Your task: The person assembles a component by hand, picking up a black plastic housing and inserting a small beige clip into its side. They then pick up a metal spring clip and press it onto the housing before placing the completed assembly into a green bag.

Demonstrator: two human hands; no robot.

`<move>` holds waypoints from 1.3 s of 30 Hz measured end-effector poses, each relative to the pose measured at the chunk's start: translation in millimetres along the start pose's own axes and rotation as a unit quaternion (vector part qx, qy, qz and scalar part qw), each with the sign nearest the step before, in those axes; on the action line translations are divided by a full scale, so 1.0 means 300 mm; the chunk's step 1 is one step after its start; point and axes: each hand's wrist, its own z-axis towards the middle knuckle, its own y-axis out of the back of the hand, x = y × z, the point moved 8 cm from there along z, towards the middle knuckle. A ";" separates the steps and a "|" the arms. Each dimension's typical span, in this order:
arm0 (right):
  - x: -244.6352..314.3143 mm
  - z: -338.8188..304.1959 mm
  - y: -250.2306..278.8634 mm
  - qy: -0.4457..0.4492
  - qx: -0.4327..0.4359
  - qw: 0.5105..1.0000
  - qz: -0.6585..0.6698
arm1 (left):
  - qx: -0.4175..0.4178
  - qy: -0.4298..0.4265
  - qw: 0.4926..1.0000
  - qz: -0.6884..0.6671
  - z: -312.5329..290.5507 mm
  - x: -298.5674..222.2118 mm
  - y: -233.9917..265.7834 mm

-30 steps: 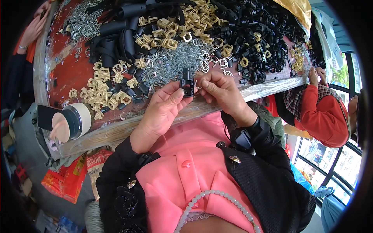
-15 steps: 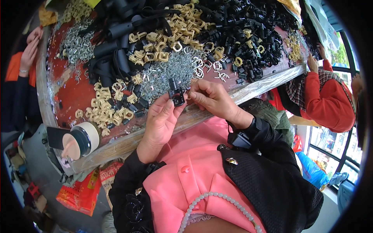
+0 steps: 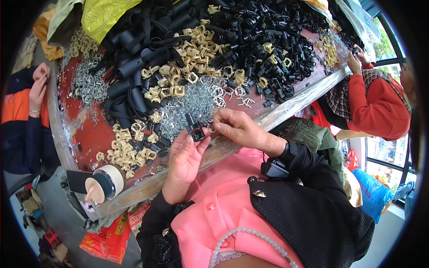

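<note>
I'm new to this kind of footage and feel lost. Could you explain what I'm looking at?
There is no machine: a person works bare-handed. A wide fisheye camera on their head looks down, so straight edges bend near the rim. On the red table lie heaps of beige loops, silvery metal pieces and black parts. The left hand holds a small black piece. The right hand is beside it; whether it grips anything is too small to tell.
</note>
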 end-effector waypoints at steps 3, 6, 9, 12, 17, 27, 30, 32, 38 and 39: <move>0.011 -0.002 0.008 0.015 -0.002 1.000 0.007 | 0.000 0.014 1.000 0.008 0.003 -0.001 -0.011; 0.033 -0.004 0.010 0.026 -0.011 1.000 0.010 | 0.012 0.034 0.999 0.017 -0.006 0.003 -0.025; 0.078 -0.005 -0.002 0.038 0.012 0.998 0.042 | 0.007 0.056 0.998 0.042 -0.005 0.016 -0.023; 0.136 -0.003 -0.006 0.100 0.003 0.991 -0.087 | -0.005 0.062 0.997 0.050 -0.009 0.019 -0.023; 0.183 -0.015 -0.035 0.199 0.007 0.959 -0.202 | -0.016 0.076 0.996 0.054 -0.010 0.024 -0.019; 0.206 -0.031 -0.055 0.257 -0.014 0.918 -0.301 | -0.019 0.099 0.992 0.071 -0.013 0.032 -0.012; 0.212 -0.040 -0.057 0.262 -0.009 0.908 -0.327 | -0.028 0.099 0.992 0.069 -0.013 0.034 -0.009; 0.209 -0.044 -0.068 0.276 0.009 0.885 -0.374 | -0.026 0.103 0.992 0.074 -0.013 0.036 -0.012; 0.238 -0.048 -0.060 0.329 0.059 0.867 -0.370 | -0.003 0.128 0.988 0.081 -0.012 0.048 -0.005; 0.242 -0.050 -0.055 0.320 0.063 0.871 -0.367 | -0.004 0.129 0.989 0.079 -0.013 0.048 -0.005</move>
